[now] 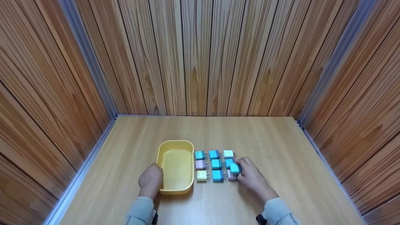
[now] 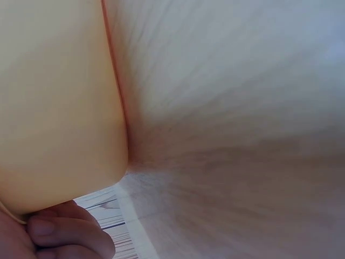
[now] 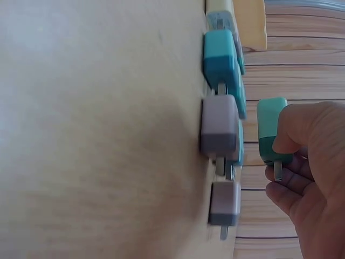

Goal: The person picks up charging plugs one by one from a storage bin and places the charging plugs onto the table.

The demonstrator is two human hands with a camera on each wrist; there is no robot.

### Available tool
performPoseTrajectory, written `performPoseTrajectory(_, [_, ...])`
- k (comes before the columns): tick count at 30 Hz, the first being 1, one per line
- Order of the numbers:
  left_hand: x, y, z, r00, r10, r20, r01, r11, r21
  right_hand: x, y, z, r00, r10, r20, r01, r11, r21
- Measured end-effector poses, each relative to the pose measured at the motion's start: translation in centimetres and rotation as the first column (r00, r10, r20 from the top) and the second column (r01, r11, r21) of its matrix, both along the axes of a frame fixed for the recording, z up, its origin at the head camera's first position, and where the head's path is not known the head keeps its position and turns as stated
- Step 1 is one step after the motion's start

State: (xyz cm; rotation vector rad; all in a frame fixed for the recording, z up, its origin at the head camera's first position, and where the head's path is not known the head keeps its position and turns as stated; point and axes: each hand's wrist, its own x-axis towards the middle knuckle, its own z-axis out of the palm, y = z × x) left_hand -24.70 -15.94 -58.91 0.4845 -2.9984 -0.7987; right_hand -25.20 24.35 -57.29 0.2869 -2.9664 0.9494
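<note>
My left hand (image 1: 151,179) grips the left rim of a yellow plastic bin (image 1: 178,170); the left wrist view has its fingers at the edge of the bin's outer wall (image 2: 59,118). My right hand (image 1: 251,178) pinches a teal plug-in charger (image 1: 234,168) between thumb and fingers. In the right wrist view this charger (image 3: 271,120) is held up off the table, its metal prongs pointing toward the palm side. Below and beside it, chargers lie in rows, among them a blue one (image 1: 217,176), a pink one (image 1: 231,177) partly covered, and a pale yellow one (image 1: 201,176).
More chargers lie between the bin and my right hand, including a lilac one (image 1: 200,164) and a white one (image 1: 228,153). They stand close to the bin's right side. Wood-panelled walls (image 1: 197,62) enclose the wooden table (image 1: 250,132) at the back and both sides.
</note>
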Motion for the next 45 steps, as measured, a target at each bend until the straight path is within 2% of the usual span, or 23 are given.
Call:
performPoseTrajectory(8, [0.3, -0.1, 0.1, 1.0, -0.028, 0.005, 0.028, 0.999, -0.029, 0.2, 1.5, -0.2, 0.998, -0.033, 0.054, 0.033, 0.999, 0.011])
performPoseTrajectory(15, [0.2, -0.1, 0.4, 0.999, -0.034, 0.011, 0.034, 0.999, -0.032, 0.1, 2.9, -0.2, 0.997, -0.046, 0.055, 0.045, 0.999, 0.026])
performPoseTrajectory(24, [0.1, -0.2, 0.3, 0.999, -0.014, 0.029, 0.014, 1.0, 0.002, 0.3, 3.8, -1.3, 0.993, -0.064, 0.103, 0.062, 0.998, 0.028])
performPoseTrajectory(36, [0.2, -0.1, 0.6, 0.999, -0.033, 0.018, 0.033, 0.999, -0.01, -0.1, 4.5, -2.7, 0.99, -0.08, 0.116, 0.074, 0.996, 0.052])
performPoseTrajectory(45, [0.0, 0.0, 0.4, 1.0, -0.009, 0.012, 0.009, 1.0, -0.021, -0.3, 4.5, -3.3, 0.982, -0.089, 0.164, 0.085, 0.996, 0.034])
